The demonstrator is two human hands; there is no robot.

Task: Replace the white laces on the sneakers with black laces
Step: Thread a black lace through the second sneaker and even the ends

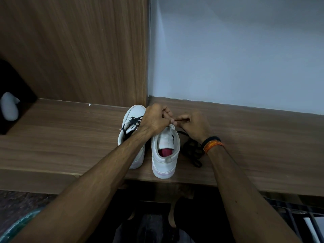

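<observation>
One sneaker relaced, the second in hand.

The left sneaker (131,135) already wears a black lace; the right sneaker (164,151) shows none threaded. Left hand (155,120) and right hand (192,125) pinch something small and pale above its tongue. A loose black lace (192,151) lies just beside it on the shelf (70,137).

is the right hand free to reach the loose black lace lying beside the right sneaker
Probably yes. The loose black lace lies on the bench just under the right wrist with nothing over it, but the right hand is busy pinching something small at the sneaker and must let go first.
</observation>
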